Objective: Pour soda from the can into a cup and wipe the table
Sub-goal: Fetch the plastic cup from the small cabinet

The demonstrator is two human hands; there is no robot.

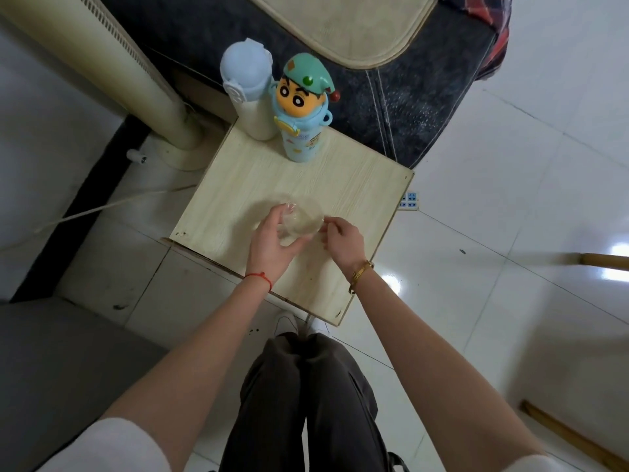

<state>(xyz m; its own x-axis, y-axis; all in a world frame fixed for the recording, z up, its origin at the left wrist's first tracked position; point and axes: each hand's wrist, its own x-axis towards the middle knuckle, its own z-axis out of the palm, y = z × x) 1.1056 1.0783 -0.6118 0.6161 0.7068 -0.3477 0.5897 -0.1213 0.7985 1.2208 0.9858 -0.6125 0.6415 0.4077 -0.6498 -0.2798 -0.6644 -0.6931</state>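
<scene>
Over the near half of the table (357,185), I see the left hand (272,241) curled round a clear plastic cup (301,219) (blurred), while the right hand (342,241) pinches at its rim with bent fingers (332,223). Beyond the cup, at the table's far edge, stand a cartoon bottle (301,124) and a pale flask (252,93).
</scene>
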